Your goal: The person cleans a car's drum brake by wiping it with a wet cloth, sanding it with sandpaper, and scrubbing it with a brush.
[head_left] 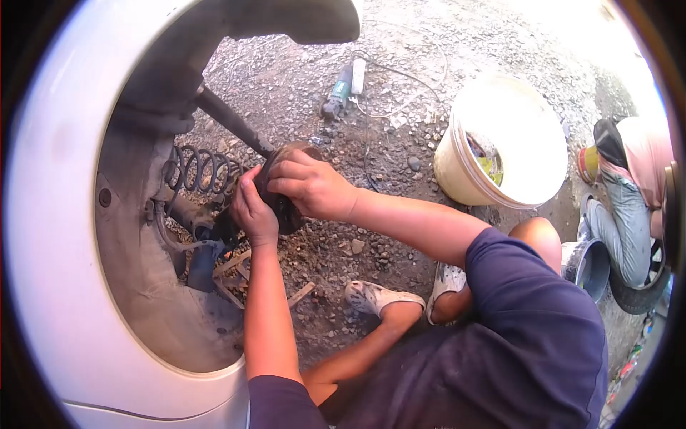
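Inside the wheel well of a white car body (pixel 64 207), both hands are at a dark, rusty hub part (pixel 288 214). My left hand (pixel 254 211) is against its near left side, fingers pointing up and closed together; what they grip, if anything, is hidden. My right hand (pixel 312 184) lies over its top right, with curled fingers pressed on the part. A dark shock absorber (pixel 232 121) runs down to the hub from the upper left. Left of the hands is a coil spring (pixel 204 169), and below it a blue-grey cylinder (pixel 204 266).
An angle grinder (pixel 339 93) with a cable lies on the gravel (pixel 400 150). A large white bucket (pixel 457 168) stands to the right. Farther right are a metal pot (pixel 592 270), a small yellow-red can (pixel 588 164), a tyre (pixel 638 299) and another person (pixel 629 207).
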`<state>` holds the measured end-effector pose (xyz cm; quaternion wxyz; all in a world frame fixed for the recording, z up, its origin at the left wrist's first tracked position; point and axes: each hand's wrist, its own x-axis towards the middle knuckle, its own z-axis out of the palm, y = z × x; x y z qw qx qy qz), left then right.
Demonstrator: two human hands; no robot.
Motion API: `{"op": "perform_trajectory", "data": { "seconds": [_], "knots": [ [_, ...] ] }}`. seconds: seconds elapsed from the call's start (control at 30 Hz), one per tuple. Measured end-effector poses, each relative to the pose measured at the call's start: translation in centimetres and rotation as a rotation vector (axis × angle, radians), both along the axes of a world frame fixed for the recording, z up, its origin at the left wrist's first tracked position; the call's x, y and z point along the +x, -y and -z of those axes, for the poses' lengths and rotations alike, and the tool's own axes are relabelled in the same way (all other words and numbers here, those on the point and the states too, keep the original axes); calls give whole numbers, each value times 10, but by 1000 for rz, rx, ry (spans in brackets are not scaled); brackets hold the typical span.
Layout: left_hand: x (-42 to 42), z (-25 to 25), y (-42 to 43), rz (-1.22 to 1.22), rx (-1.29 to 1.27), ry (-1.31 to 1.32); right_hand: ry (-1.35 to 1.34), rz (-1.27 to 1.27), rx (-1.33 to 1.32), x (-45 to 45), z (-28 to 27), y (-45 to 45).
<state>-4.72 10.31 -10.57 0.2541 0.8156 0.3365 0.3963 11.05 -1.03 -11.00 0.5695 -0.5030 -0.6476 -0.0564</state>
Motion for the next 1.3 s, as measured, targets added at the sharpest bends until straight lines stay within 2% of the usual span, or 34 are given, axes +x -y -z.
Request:
{"op": "perform_trajectory", "data": {
  "seconds": [0.1,0.13,0.17,0.23,0.3,0.37,0.4,0.43,0.5,0.53,0.57,0.63,0.7,0.77,0.8,0.83,0.9,0.93,0.97,1.03,1.1,1.13,1.17,1.23,1.3],
  "knots": [
    [5,-6,1,-19,15,-7,-62,31,36,25,15,-13],
    [1,-5,1,-27,41,-32,-101,133,-144,34,17,-13],
    [-2,-4,2,-38,38,-29,-143,201,-145,29,19,-14],
    [2,2,-1,-25,-2,29,39,11,95,5,-1,-14],
    [-1,-3,1,-11,-44,6,186,-51,86,-8,-11,-4],
    [0,-2,0,-17,-1,-4,-21,99,123,4,-2,-12],
    [-1,-1,-1,-25,2,1,-149,231,-142,15,1,-13],
    [-1,2,-3,-33,10,23,-259,280,-230,18,6,-14],
    [4,4,-3,-28,11,46,-56,215,-61,-2,3,-16],
    [3,0,1,-29,-23,41,49,13,102,-11,-2,-15],
    [2,-4,4,-27,-55,29,163,23,56,-17,-8,-8],
    [3,-2,-1,-29,0,31,51,64,80,3,1,-13],
    [1,0,-1,-33,20,33,-164,271,-163,11,8,-15],
    [1,0,1,-31,24,31,-63,242,-55,-6,0,-16],
    [0,-2,3,-29,-30,34,11,57,68,-16,-6,-10],
    [1,-4,5,-24,-81,35,156,12,36,-24,-7,-5],
    [3,-1,2,-30,-86,41,75,-25,87,3,5,-14],
    [3,0,0,-31,-46,37,17,188,-221,13,3,-12],
    [2,2,-1,-37,-8,36,-178,370,-253,26,26,-20],
    [4,1,-2,-30,-12,44,-254,439,-305,24,27,-18],
    [3,2,1,-43,3,20,-184,288,-54,-3,15,-17],
    [3,0,3,-37,-7,1,-106,110,12,-20,-1,-8],
    [2,-3,5,-33,-158,46,18,28,-14,-26,0,-6],
    [5,-3,3,-30,-85,28,-25,22,72,-8,3,-4],
    [5,-5,4,-28,-63,1,-91,240,-386,18,7,-10]
  ]
}}
